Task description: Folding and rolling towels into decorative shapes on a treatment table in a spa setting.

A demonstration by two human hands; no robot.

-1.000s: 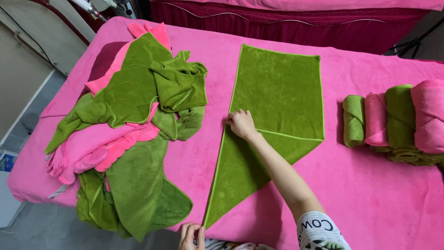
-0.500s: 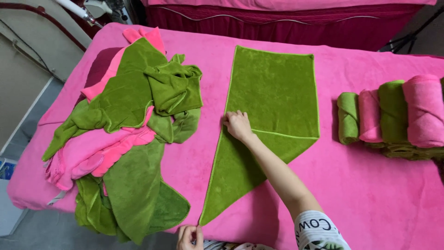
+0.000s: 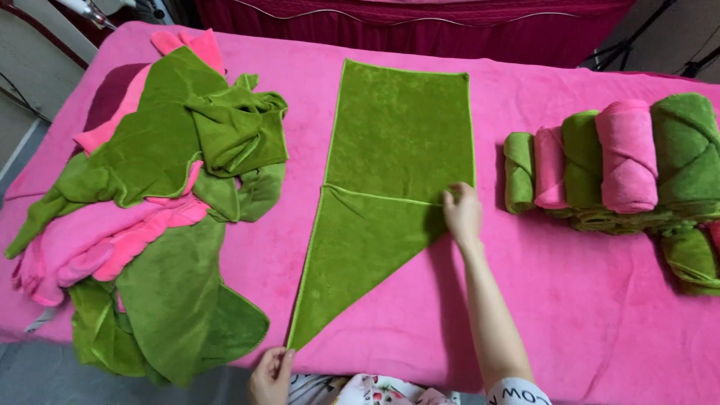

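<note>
green towel [image 3: 382, 187] lies flat on the pink bed [image 3: 570, 300], its near part folded over into a long triangle whose tip points back toward the person. right hand [image 3: 462, 214] rests on the right end of the fold line, palm down, fingers spread flat on the cloth; its grip is apart and clamps nothing, it only presses. left hand [image 3: 271, 375] sits at the near tip of the triangle, at the edge of the bed; its fingers appear to pinch the tip, but i cannot tell for sure, as the hand is partly cut off by the picture's edge.

to the left of the left-hand grip spreads a loose heap of green and pink towels [image 3: 150, 202], just beside the flat towel but not on it. to the right of the right-hand grip stands a row of rolled towels [image 3: 607, 161], green and pink in turn, near but apart from the hand.

risks, as a judgement: the fold is held only by flat pressure, so a sideways pull at the tip could slide the plush cloth and skew the crease. the tip hangs at the bed's edge and could drop off if let go. an elbow swing to the right could topple the rolls.
</note>
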